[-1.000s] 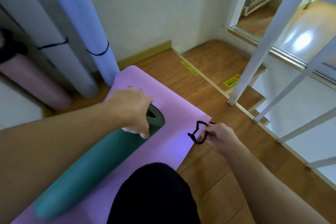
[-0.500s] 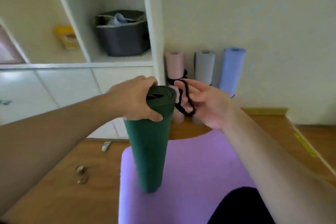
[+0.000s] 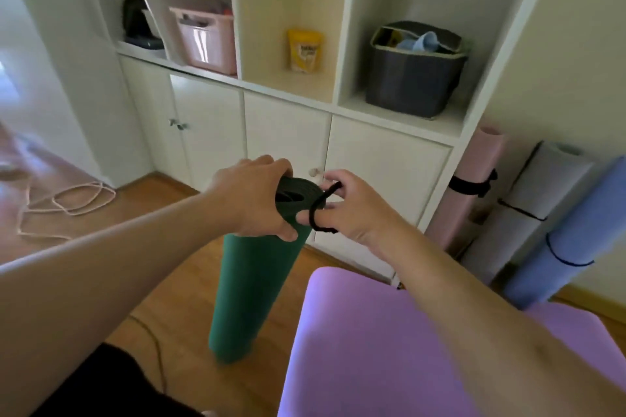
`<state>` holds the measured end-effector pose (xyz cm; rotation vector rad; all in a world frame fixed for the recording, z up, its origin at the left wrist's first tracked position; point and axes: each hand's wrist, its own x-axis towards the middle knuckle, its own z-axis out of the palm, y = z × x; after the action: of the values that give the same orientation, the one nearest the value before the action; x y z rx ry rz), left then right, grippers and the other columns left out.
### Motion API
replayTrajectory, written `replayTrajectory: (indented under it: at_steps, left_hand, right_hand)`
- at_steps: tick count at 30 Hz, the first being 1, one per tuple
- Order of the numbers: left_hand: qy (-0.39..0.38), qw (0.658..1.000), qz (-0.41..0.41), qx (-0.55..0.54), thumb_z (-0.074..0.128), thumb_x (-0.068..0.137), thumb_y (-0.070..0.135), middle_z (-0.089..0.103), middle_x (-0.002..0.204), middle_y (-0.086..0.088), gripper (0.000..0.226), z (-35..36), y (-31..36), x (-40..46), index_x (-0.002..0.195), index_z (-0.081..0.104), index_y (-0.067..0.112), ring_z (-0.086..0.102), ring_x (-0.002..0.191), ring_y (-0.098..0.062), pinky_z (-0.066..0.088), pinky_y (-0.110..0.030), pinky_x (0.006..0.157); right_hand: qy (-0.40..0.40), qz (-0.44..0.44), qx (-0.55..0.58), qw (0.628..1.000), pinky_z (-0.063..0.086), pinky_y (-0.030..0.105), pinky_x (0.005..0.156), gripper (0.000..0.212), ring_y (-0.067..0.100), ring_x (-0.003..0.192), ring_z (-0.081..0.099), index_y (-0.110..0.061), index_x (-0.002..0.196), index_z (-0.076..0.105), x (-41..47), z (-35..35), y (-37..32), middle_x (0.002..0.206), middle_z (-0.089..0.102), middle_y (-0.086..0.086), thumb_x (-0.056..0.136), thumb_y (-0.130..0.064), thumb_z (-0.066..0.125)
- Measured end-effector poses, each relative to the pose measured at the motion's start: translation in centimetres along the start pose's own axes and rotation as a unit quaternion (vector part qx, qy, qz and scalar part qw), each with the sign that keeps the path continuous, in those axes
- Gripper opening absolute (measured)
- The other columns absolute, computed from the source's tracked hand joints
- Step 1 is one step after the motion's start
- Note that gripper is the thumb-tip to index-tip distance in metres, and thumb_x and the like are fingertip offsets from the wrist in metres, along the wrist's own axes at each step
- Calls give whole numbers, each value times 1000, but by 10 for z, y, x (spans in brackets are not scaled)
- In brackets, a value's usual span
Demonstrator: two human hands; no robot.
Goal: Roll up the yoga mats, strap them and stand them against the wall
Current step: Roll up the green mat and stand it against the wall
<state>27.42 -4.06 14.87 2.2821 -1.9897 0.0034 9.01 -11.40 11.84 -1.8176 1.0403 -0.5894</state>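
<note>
While the left hand (image 3: 252,200) clamps the top of the green rolled mat (image 3: 252,284), upright on the floor, the right hand (image 3: 345,210) pinches the black strap (image 3: 320,210) at its rim. Better stretch that loop wide, then slide it down evenly.

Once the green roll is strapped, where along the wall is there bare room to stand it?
Crowded right of the cabinet: pink roll, white roll and blue roll stand side by side. Bare floor runs along the cabinet doors, between the cord and the green roll in the left hand.
</note>
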Motion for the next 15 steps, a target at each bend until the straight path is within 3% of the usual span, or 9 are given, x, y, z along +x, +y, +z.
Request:
replayTrajectory:
  at_steps: [4,7,11,15]
  left_hand:
    - [-15,998,-29,-51,78,53,69,50,107,18,87,28,-27,-4,129,45,41,52,102,-15,47,-34,70]
    - [-8,995,-49,-82,80,52,63,51,108,18,88,37,-41,-4,130,47,41,54,103,-15,55,-36,76]
    - [-27,991,-71,-109,76,58,63,50,111,16,87,39,-57,-6,136,43,42,51,108,-16,55,-39,79]
    - [-99,981,-49,-159,71,64,56,52,115,13,75,29,-83,-16,133,46,43,56,111,-18,56,-42,88]
  right_hand:
    - [-98,-47,-120,987,46,29,112,120,9,134,54,-26,163,30,17,35,-1,154,46,-15,65,-30,98]
    - [-150,-86,-186,967,53,31,102,124,16,122,60,-30,161,25,27,55,-9,144,53,-12,62,-27,100]
    - [-167,-102,-271,942,56,42,99,125,23,119,60,-35,151,27,42,75,-23,132,55,-4,52,-41,102]
    - [-130,-96,-244,956,57,42,99,116,22,121,57,-35,140,37,44,103,-27,128,56,-6,43,-57,97]
